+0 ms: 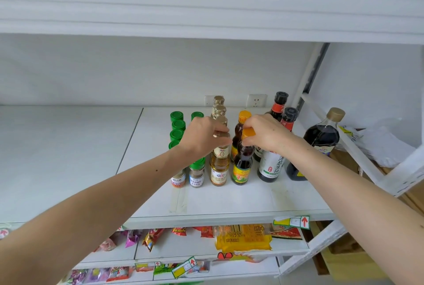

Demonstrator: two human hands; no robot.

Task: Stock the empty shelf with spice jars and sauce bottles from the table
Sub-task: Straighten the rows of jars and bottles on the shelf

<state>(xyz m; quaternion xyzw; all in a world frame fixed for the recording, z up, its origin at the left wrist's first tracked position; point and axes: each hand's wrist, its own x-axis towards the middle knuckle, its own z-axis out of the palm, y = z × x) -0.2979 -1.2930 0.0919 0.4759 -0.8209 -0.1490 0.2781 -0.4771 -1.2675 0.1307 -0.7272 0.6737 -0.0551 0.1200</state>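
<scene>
White shelf (pixel 229 202), rows of jars and bottles. Left hand (pixel 202 137) pinching gold-capped bottle (pixel 219 165); right hand (pixel 266 133) gripping orange-capped bottle (pixel 242 165) at its cap, both upright.

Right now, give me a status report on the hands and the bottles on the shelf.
Left hand pinches gold cap. Right hand grips orange cap. Both bottles upright in front row on shelf. Green-capped jars close left; nothing blocking.
</scene>
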